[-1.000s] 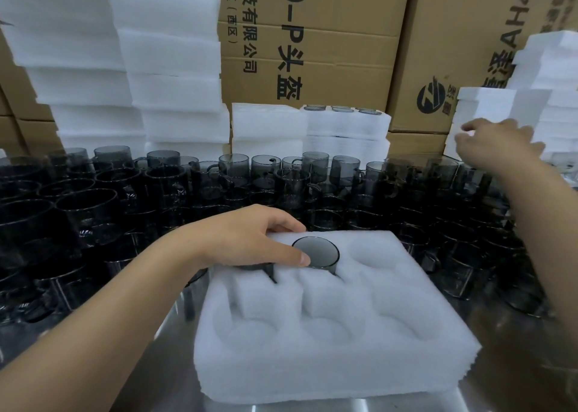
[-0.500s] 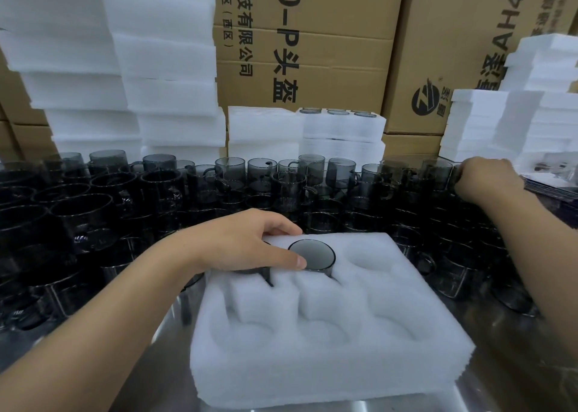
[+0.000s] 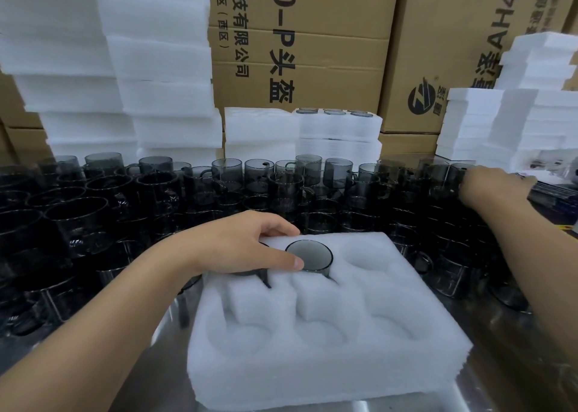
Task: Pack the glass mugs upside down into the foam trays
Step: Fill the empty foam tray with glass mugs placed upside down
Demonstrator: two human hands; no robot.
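Observation:
A white foam tray [image 3: 331,358] with round pockets lies on the metal table in front of me. One smoky glass mug [image 3: 309,256] sits upside down in its back middle pocket. My left hand [image 3: 244,245] lies over a second upturned mug [image 3: 264,277] in the back left pocket, fingers and thumb curled round its base; only its handle and lower wall show. My right hand [image 3: 494,184] is far out at the right end of the back row of loose mugs [image 3: 228,173], fingers curled over the rim of one mug [image 3: 452,173].
Several rows of dark upright mugs crowd the table to the left, behind and right of the tray. Stacks of foam trays [image 3: 162,98] and cardboard boxes [image 3: 300,51] stand behind them. A filled tray [image 3: 339,123] tops a stack at the back. More foam [image 3: 531,114] is piled right.
My right hand has come down from the foam stack at the right onto the back row of mugs. My left hand has stayed on the mug in the tray.

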